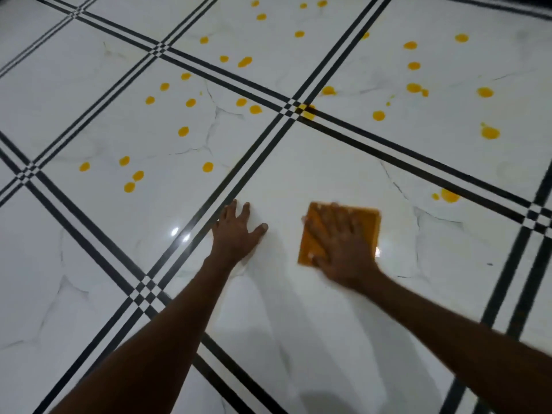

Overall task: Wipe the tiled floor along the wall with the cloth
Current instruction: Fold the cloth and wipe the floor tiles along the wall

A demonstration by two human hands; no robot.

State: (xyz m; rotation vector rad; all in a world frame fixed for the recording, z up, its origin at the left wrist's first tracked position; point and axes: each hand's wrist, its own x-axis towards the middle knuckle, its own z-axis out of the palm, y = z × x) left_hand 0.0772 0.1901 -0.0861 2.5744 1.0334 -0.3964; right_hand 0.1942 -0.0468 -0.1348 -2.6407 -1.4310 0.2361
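A folded orange cloth (369, 222) lies flat on a glossy white tile (328, 168) of the floor. My right hand (340, 243) presses down on it with fingers spread, covering most of it; its outline is blurred. My left hand (236, 234) rests flat on the same tile to the left of the cloth, fingers straight and spread, beside the black border stripes (239, 177). Several yellow spots (183, 131) dot the tiles beyond both hands, and one yellow spot (449, 195) lies just right of the cloth.
The floor is white marble-look tiles framed by double black stripes crossing in a grid. Yellow drops spread across the far left, far middle and far right tiles. A dark edge (507, 4) runs along the top right corner.
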